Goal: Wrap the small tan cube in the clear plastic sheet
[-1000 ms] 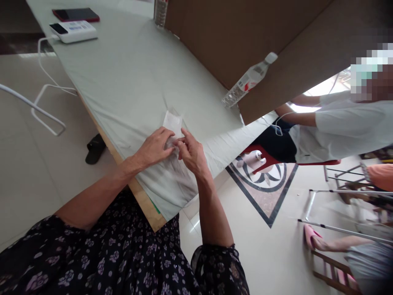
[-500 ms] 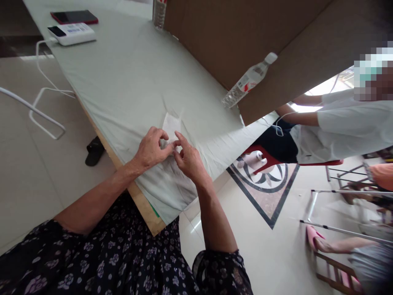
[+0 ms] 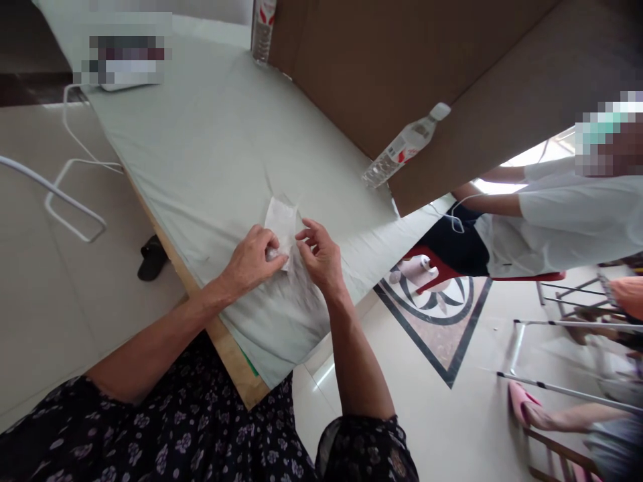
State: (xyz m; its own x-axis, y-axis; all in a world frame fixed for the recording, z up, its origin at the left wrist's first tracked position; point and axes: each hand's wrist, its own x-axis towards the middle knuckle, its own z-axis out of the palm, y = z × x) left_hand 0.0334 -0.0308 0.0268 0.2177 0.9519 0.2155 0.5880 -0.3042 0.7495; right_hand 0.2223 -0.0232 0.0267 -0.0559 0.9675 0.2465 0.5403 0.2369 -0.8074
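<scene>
A small white sheet (image 3: 280,217), thin and tissue-like, lies on the pale green cloth of the table (image 3: 201,134) near its corner. My left hand (image 3: 252,258) rests at the sheet's lower end, fingers curled and thumb pressed towards them, with a crumpled whitish part between. Just to the right of the sheet is my right hand (image 3: 321,258). Its fingers are bent loosely and apart, with nothing seen in them. What lies under the left fingers is partly hidden.
A large brown cardboard panel (image 3: 351,73) stands at the back right. One clear bottle (image 3: 404,146) tilts against it; another bottle (image 3: 263,33) stands at its far edge. White cables (image 3: 70,124) hang off the left side. A person in a white sleeve (image 3: 557,207) sits at right.
My right hand has drawn away from the left and lifted off the sheet, its fingers spreading. The left hand stays on the sheet. The whole view has shifted slightly.
</scene>
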